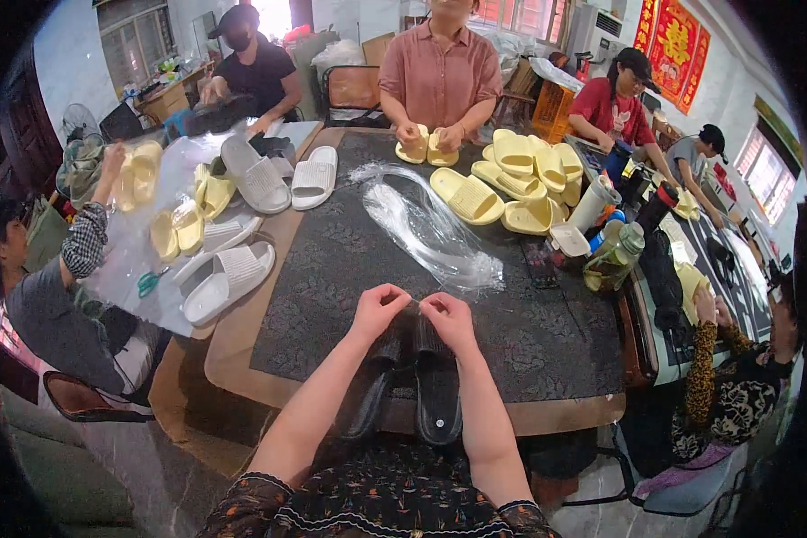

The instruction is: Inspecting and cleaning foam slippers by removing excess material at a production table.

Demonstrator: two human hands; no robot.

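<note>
A pair of black slide slippers lies at the table's near edge, heels toward me: the left slipper (365,405) and the right slipper (438,402). Above their toe ends, my left hand (379,314) and my right hand (448,320) meet almost fingertip to fingertip. Each has thumb and forefinger pinched together. Whatever is between them, if anything, is too small to make out. My forearms partly cover the slippers. Just beyond my hands spreads a loose bundle of transparent plastic strands or film (430,229) on the dark patterned table cover (323,296).
Yellow slippers (520,175) are heaped at the far right, beside bottles (615,258) and cups. White slippers (229,282) lie at left near green-handled scissors (151,283). Across the table a person in a pink shirt (441,72) holds yellow slippers. Other people work on both sides.
</note>
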